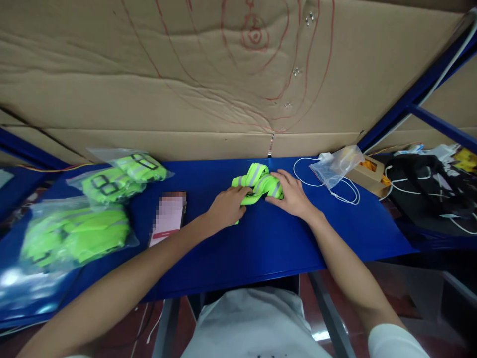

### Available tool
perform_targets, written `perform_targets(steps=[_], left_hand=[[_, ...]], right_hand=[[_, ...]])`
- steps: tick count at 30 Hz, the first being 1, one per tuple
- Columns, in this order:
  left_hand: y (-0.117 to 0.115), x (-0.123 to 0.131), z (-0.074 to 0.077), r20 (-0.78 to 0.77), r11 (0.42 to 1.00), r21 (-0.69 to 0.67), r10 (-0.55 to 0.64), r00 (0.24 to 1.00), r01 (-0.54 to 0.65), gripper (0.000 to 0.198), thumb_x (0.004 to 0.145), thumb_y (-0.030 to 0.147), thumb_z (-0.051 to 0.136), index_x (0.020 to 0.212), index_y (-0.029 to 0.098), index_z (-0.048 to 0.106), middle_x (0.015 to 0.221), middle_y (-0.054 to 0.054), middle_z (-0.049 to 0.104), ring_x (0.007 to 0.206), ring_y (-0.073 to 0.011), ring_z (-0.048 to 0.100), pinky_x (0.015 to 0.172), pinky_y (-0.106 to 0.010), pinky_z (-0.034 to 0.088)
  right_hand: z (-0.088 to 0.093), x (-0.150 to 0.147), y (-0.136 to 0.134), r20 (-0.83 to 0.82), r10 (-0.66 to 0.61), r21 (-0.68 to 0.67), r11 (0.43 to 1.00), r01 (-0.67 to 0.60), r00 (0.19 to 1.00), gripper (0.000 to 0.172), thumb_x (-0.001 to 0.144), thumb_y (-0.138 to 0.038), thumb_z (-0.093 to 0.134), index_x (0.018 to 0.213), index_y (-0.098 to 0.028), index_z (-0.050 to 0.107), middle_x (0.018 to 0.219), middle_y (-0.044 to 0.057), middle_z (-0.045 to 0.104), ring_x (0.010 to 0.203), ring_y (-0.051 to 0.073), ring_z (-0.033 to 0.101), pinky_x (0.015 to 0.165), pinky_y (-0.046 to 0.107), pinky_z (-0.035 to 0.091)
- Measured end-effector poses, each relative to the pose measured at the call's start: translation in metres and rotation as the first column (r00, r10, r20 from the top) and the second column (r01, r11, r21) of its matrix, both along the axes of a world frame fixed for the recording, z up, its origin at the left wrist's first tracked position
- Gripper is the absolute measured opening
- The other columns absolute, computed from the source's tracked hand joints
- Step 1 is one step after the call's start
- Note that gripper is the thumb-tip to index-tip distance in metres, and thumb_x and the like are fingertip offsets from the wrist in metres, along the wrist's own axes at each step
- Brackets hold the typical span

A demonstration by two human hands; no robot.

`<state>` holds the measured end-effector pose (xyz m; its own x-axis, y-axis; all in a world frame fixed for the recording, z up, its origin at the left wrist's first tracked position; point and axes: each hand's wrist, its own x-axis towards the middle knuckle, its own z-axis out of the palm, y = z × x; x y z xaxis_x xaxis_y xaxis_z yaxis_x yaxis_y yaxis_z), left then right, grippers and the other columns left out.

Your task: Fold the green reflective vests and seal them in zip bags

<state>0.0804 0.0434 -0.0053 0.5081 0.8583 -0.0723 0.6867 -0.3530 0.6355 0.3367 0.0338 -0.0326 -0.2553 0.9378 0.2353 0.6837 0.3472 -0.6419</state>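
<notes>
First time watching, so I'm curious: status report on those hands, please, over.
Left hand and right hand holding hi-vis fabric. Fabric bunched, reflective stripes showing. Smartphone off left, clear plastic bag off right, neither touching it.

Single head-worn camera looking forward and steeply down from above wearer's shirt [251, 323]. Lens facing cardboard wall [179, 109] across top; blue tabletop [283, 238] spreading through middle, fairly near. Forearms entering from lower corners, left hand [228, 205] and right hand [292, 194] sitting around center.
</notes>
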Motion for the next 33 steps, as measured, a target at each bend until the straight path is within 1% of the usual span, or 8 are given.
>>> perform_targets(steps=[4,8,12,15,18,22,28,33], left_hand=[[0.024,-0.016,0.02,0.173,0.986,-0.149,0.102,0.98,-0.076,0.046,0.08,0.024,0.057,0.125,0.014,0.064,0.107,-0.014,0.075,0.094,-0.0305,0.074,0.083,-0.045,0.061],[0.048,-0.039,0.04,0.287,0.952,-0.304,0.119,0.951,-0.027,0.051,0.076,0.03,0.055,0.123,0.012,0.062,0.095,-0.012,0.074,0.079,-0.0241,0.072,0.064,-0.032,0.059],[0.068,-0.053,0.039,0.214,0.961,-0.255,0.162,0.963,-0.105,0.055,0.068,0.031,0.064,0.121,0.016,0.064,0.104,-0.013,0.074,0.089,-0.0296,0.072,0.071,-0.04,0.061],[0.07,-0.046,0.036,0.118,0.977,-0.043,0.212,0.97,-0.208,0.055,0.066,0.027,0.071,0.12,0.017,0.066,0.13,-0.017,0.066,0.128,-0.0411,0.059,0.104,-0.056,0.05],[0.047,-0.026,0.044,0.111,0.98,0.165,0.095,0.989,-0.112,0.057,0.076,0.026,0.069,0.132,0.024,0.061,0.154,-0.01,0.051,0.149,-0.0339,0.041,0.123,-0.053,0.033],[0.001,0.007,0.056,-0.085,0.856,0.472,-0.194,0.977,0.211,0.035,0.093,0.033,0.064,0.126,0.023,0.063,0.136,-0.007,0.067,0.129,-0.0289,0.062,0.117,-0.048,0.042],[-0.016,0.026,0.051,-0.342,0.848,0.465,-0.094,0.935,0.255,0.034,0.094,0.023,0.064,0.127,0.015,0.061,0.125,-0.011,0.07,0.113,-0.0288,0.07,0.091,-0.038,0.058],[-0.014,0.024,0.047,-0.537,0.77,0.492,-0.099,0.838,0.406,0.03,0.098,0.024,0.057,0.124,0.01,0.063,0.112,-0.014,0.072,0.104,-0.0316,0.071,0.08,-0.04,0.058]], right_hand=[[0.0,0.007,0.005,-0.029,0.032,-0.132,0.991,-0.035,0.999,0.086,0.081,-0.038,0.08,0.156,-0.025,0.041,0.156,0.017,0.047,0.147,0.041,0.041,0.12,0.067,0.029],[0.019,0.022,0.005,-0.323,0.145,-0.276,0.931,-0.239,0.935,0.082,0.08,-0.034,0.081,0.153,-0.03,0.042,0.142,0.007,0.058,0.124,0.025,0.062,0.105,0.043,0.054],[0.036,0.034,-0.001,-0.633,0.118,-0.392,0.803,-0.448,0.765,0.075,0.073,-0.026,0.089,0.14,-0.03,0.056,0.126,0.002,0.062,0.112,0.02,0.064,0.091,0.033,0.059],[0.041,0.031,-0.004,-0.667,0.101,-0.416,0.771,-0.482,0.738,0.073,0.07,-0.021,0.09,0.135,-0.029,0.059,0.117,0.0,0.063,0.104,0.018,0.063,0.087,0.029,0.058],[0.04,0.02,-0.007,-0.646,0.103,-0.395,0.802,-0.447,0.756,0.072,0.071,-0.022,0.089,0.136,-0.029,0.058,0.121,0.0,0.062,0.106,0.018,0.062,0.088,0.03,0.057],[0.037,0.009,-0.011,-0.595,0.162,-0.319,0.851,-0.417,0.787,0.071,0.075,-0.027,0.086,0.138,-0.029,0.054,0.126,0.003,0.061,0.11,0.022,0.061,0.093,0.035,0.056],[0.033,0.002,-0.015,-0.519,0.219,-0.288,0.865,-0.41,0.826,0.062,0.08,-0.03,0.081,0.132,-0.029,0.048,0.114,0.001,0.059,0.097,0.018,0.061,0.084,0.03,0.054],[0.031,-0.017,-0.022,-0.146,0.175,-0.047,0.982,-0.184,0.974,0.053,0.084,-0.038,0.081,0.126,-0.025,0.051,0.127,0.008,0.058,0.119,0.027,0.059,0.101,0.04,0.049]])
